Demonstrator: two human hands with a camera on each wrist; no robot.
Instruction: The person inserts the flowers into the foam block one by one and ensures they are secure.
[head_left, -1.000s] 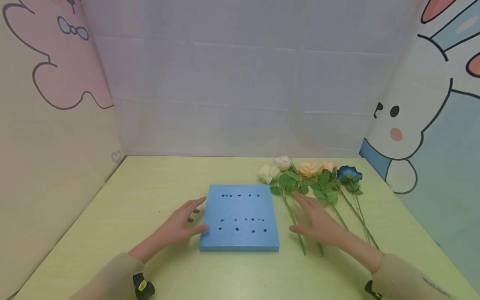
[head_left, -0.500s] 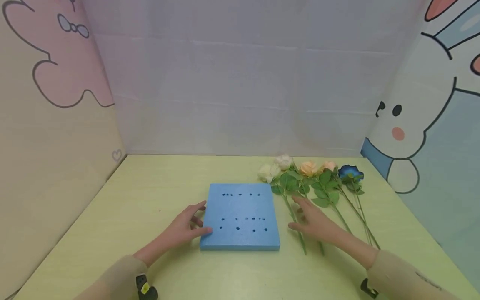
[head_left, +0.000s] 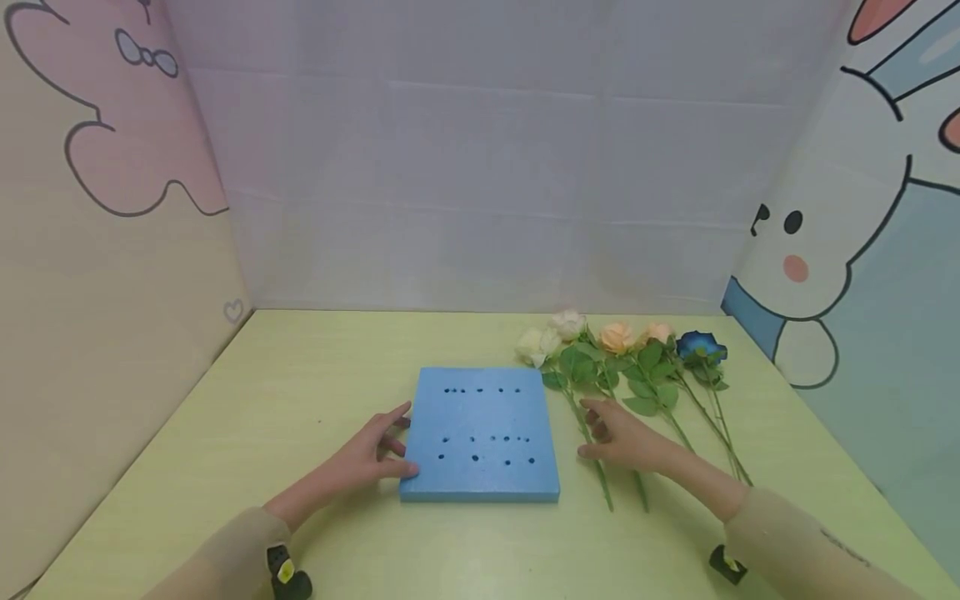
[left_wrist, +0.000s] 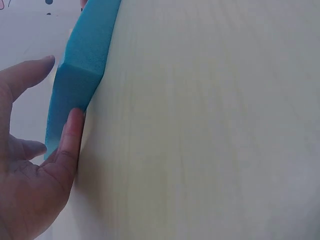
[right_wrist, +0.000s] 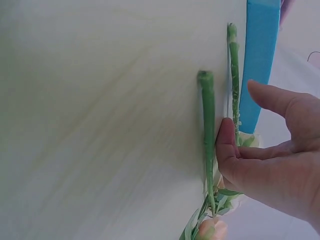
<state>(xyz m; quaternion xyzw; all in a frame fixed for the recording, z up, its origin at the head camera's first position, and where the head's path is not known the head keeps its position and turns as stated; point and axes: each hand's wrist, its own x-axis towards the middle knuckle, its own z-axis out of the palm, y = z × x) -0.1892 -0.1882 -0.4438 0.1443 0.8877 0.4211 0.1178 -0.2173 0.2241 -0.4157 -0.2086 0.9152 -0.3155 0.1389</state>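
A square blue foam board (head_left: 480,433) with several small holes lies flat on the pale green table (head_left: 300,392). My left hand (head_left: 390,446) rests at its left edge. In the left wrist view the thumb of that hand (left_wrist: 50,95) presses the side of the foam (left_wrist: 82,65). My right hand (head_left: 592,429) lies just right of the board, over the green stems (head_left: 600,475) of several artificial roses. In the right wrist view one fingertip of the right hand (right_wrist: 240,112) touches a stem (right_wrist: 207,140), the thumb is apart, and a second stem (right_wrist: 233,75) runs beside the foam (right_wrist: 260,55).
The rose heads lie at the back right: white ones (head_left: 543,340), an orange one (head_left: 617,336), a peach one (head_left: 658,332) and a blue one (head_left: 699,344). Cartoon-printed panels (head_left: 112,208) wall in the table on three sides.
My right hand has drawn left and back along the stems, closer to the foam, with its fingers bent a little more. My left hand has barely shifted at the foam's left edge.
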